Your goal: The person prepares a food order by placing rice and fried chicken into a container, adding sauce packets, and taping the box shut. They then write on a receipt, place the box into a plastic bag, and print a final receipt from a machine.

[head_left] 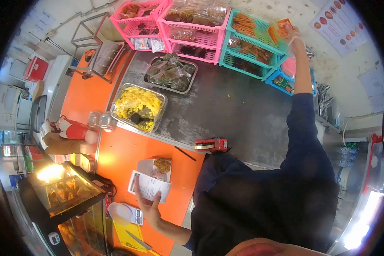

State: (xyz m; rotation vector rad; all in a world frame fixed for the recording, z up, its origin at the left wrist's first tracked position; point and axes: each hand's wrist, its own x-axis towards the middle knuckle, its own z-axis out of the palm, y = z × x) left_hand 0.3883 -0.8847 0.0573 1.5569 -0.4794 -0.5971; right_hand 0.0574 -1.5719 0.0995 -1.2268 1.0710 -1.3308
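My left hand holds the printed white lid flap of an open paper food box, thumb and fingers spread across the flap. Inside the box are a brown crumbly food and something pale that the lid partly covers. My right arm is stretched far forward. At its end, my right hand is closed at a clear plastic packet with orange contents, by the top tier of the teal rack. Plastic and glare partly hide its fingertips.
Pink racks of packets stand at the back. A tray of yellow food and a tray of bagged dark greens sit nearby. A red tape dispenser, a kitchen scale, a knife and a lit food warmer are closer.
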